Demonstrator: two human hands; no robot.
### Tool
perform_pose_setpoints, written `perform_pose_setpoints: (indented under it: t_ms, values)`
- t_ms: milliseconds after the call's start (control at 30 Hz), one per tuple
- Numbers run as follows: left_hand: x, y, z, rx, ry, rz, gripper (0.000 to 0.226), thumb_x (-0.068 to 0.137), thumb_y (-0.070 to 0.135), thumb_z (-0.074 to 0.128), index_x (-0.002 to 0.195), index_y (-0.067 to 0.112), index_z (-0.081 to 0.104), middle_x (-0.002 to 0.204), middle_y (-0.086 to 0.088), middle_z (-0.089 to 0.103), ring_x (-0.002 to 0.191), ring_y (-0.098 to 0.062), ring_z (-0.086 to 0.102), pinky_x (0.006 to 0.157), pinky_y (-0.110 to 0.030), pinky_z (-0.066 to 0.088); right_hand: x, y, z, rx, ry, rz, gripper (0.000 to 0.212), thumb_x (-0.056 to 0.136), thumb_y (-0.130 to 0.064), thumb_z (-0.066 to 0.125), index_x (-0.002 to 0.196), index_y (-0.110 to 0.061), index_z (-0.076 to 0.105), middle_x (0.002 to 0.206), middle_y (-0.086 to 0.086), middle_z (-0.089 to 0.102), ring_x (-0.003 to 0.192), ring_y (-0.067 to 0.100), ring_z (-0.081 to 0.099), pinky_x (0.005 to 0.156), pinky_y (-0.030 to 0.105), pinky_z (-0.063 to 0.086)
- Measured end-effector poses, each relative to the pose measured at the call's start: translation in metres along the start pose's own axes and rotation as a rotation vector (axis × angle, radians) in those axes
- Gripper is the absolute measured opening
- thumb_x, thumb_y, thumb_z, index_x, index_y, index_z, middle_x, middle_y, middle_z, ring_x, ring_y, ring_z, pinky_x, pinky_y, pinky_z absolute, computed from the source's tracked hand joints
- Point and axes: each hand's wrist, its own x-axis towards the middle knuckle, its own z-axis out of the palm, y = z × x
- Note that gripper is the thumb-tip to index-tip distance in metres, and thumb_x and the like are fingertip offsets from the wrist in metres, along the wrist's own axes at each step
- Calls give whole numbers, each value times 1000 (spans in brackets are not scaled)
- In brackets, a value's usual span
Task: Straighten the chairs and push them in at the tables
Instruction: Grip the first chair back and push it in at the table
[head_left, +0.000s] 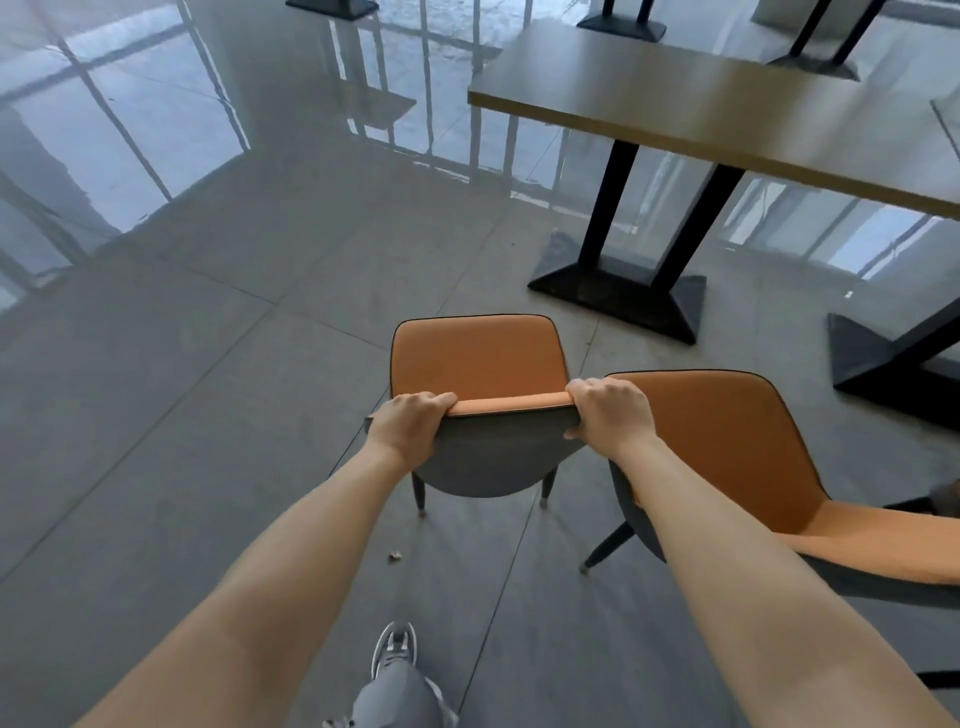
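Note:
An orange chair (475, 358) with a grey back shell stands on the floor straight ahead of me, its seat facing away. My left hand (410, 423) grips the left end of its backrest top and my right hand (608, 410) grips the right end. A second orange chair (737, 441) stands just to the right, turned at an angle, its backrest close behind my right forearm. A wooden-topped table (727, 109) on black legs stands farther ahead to the right, apart from both chairs.
The table's black base (618, 293) sits on the floor between chair and table. Another black base (893, 369) is at the right edge. More table bases stand at the top. Glossy grey tiles stretch to the left. My shoe (395, 649) is below.

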Motion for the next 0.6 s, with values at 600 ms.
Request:
perform_pose_setpoints:
  t_ms: [600]
  values:
    - [207,-184,-83,102,-44,163,28,85,3,54,112,11,56,110,-10,67,100,-32,63,86,-39,48,211,-67,-26,177,-17,70,37,78,-33,70,103,-9,58,97,10,69,84,29,64,72,35,51]
